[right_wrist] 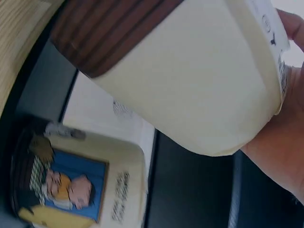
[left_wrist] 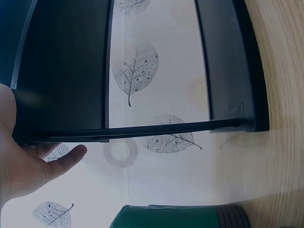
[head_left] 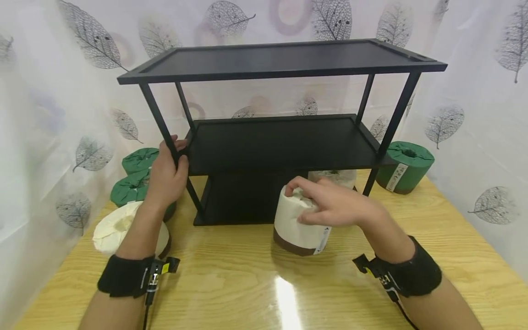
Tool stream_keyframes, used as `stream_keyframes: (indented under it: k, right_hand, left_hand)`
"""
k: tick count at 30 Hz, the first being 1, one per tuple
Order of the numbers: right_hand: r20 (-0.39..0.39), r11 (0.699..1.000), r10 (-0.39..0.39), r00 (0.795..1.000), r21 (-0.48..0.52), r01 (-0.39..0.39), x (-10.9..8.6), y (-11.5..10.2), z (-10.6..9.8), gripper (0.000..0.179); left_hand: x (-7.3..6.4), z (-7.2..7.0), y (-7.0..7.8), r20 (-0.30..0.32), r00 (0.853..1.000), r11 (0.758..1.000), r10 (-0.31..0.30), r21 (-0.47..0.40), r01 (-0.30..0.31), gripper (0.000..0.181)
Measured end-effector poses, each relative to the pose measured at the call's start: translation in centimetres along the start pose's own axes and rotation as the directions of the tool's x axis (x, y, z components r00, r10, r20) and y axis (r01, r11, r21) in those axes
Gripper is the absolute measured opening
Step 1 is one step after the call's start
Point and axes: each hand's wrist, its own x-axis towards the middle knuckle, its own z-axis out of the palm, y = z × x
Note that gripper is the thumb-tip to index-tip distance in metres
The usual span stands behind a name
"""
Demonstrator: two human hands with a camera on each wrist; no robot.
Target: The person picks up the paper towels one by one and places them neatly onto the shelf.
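Note:
A black tiered shelf rack (head_left: 264, 144) stands on the wooden table. My left hand (head_left: 168, 174) holds its front left post, level with the middle shelf; in the left wrist view that hand (left_wrist: 28, 166) shows at the shelf's edge. With my right hand (head_left: 330, 204) I grip the top of a cream paper-wrapped toilet roll (head_left: 294, 224) with a brown base band. The roll is slightly tilted, in front of the bottom shelf (head_left: 247, 197). Behind it, a second cream roll (right_wrist: 128, 175) with a printed picture stands on the bottom shelf, partly hidden in the head view.
Left of the rack are two green wrapped rolls (head_left: 131, 187) and a cream roll (head_left: 117, 229), partly covered by my left forearm. Another green roll (head_left: 406, 167) stands behind the rack's right side. A leaf-print curtain (head_left: 90, 119) hangs around the table (head_left: 222, 284).

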Motion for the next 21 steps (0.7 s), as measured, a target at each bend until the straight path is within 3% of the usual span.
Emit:
stream_keyframes:
  k: [11,16,21]
  right_hand:
    - [-0.031,0.977,0.055,0.998,-0.203,-0.060,2.6,0.3,1.3,0.047]
    - [-0.093,0.934,0.033,0.995,-0.351,-0.064,3.5,0.5,2.3,0.048]
    - [-0.149,0.860,0.001,0.989,-0.505,-0.077,4.5,0.8,3.3,0.048]
  left_hand:
    - [0.0,0.2,0.0,0.000,1.000,1.000,0.006,-0.013,-0.006,0.048]
    - [0.0,0.2,-0.2,-0.004,1.000,1.000,0.014,-0.008,-0.014,0.048]
    - [0.0,0.2,-0.2,-0.006,1.000,1.000,0.014,0.000,-0.014,0.046]
